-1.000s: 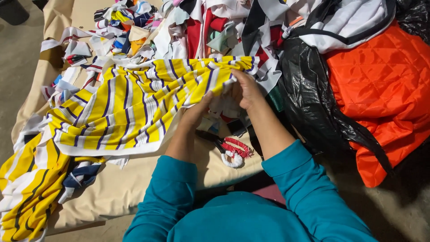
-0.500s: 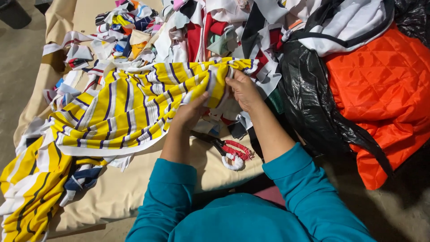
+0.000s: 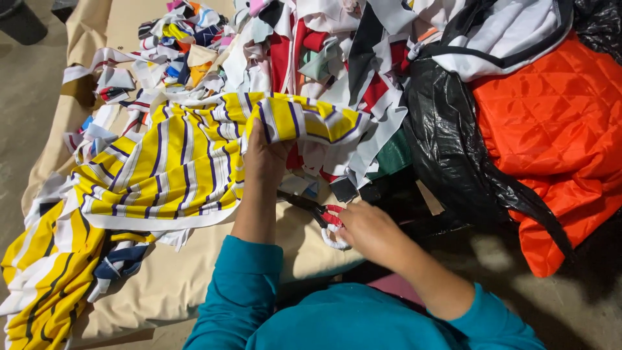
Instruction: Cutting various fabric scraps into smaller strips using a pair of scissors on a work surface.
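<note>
Atop a beige-covered table [image 3: 194, 285], the left hand [image 3: 264, 159] is closed on an edge of yellow striped fabric [image 3: 188, 162] spread leftward. Nearer the body, the right hand [image 3: 366, 230] rests on red-handled scissors [image 3: 317, 210], fingers curled about the handles; blades point up-left toward the cloth.

left hand [image 3: 264, 159]: raised, fingers pinched shut | right hand [image 3: 363, 230]: low, fingers curled closed

Yellow striped fabric [image 3: 175, 168] bunched, spread on table; red-handled scissors [image 3: 321, 217] lying just beside.
</note>
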